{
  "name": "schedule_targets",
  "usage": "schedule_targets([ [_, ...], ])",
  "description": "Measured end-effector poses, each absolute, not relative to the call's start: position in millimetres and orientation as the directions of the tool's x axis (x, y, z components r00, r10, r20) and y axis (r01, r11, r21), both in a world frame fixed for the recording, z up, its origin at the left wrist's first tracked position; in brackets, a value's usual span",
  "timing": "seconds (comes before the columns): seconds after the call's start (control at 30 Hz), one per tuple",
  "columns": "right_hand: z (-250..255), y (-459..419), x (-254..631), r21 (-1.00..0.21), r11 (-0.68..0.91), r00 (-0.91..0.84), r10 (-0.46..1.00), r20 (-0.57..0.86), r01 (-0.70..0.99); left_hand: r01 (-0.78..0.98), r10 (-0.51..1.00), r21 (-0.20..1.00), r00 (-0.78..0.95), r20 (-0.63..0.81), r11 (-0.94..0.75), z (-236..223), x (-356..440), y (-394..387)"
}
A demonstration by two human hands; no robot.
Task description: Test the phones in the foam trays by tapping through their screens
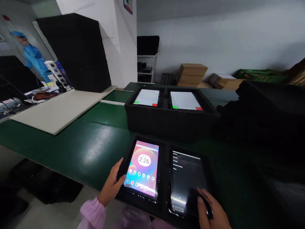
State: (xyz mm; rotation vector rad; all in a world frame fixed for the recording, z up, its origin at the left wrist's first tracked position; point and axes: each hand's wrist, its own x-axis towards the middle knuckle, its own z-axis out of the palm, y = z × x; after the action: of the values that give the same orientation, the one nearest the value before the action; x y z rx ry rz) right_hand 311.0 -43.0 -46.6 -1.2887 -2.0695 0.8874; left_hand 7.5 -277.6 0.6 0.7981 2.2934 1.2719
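Note:
Two lit tablets lie side by side in a black foam tray (pixel 164 178) near the table's front edge. The left tablet (pixel 144 168) shows a colourful home screen with a 2:26 clock. On the right tablet (pixel 187 181) is a dark screen with a short text menu. My left hand (pixel 113 184) grips the tray's left edge, thumb beside the left tablet. My right hand (pixel 212 210) is at the lower right corner of the right tablet, its fingers closed about a dark, rounded thing (pixel 209 210) that I cannot make out.
Behind stands a thick black foam block (pixel 166 119) holding two tablets with white screens. A pale board (pixel 57 109) and a tall black stack (pixel 76 54) are at the left. Dark foam (pixel 267 117) lies at right. A person in blue (pixel 35 58) stands far left; cartons (pixel 192 74) are behind.

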Motion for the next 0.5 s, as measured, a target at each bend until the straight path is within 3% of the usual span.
schedule_targets([
  [0.17,-27.7,-31.0,304.9,-0.749,0.367,-0.344,0.918,0.196,0.552,0.211,0.612,0.894,-0.787,-0.084,0.395,4.7,7.0,-272.8],
  [0.3,-9.4,-18.5,291.4,-0.729,0.459,-0.453,0.862,0.227,0.508,0.273,0.581,0.861,-0.813,-0.033,0.430,3.3,-1.0,-262.9],
  [0.4,-0.8,-12.6,265.4,-0.683,0.609,-0.600,0.740,0.304,0.404,0.425,0.568,0.785,-0.815,0.116,0.450,11.6,-7.7,-243.9],
  [0.5,-0.8,-3.3,233.9,-0.582,0.718,-0.646,0.658,0.388,0.382,0.629,0.681,0.679,-0.686,0.257,0.377,26.6,-7.7,-216.6],
])
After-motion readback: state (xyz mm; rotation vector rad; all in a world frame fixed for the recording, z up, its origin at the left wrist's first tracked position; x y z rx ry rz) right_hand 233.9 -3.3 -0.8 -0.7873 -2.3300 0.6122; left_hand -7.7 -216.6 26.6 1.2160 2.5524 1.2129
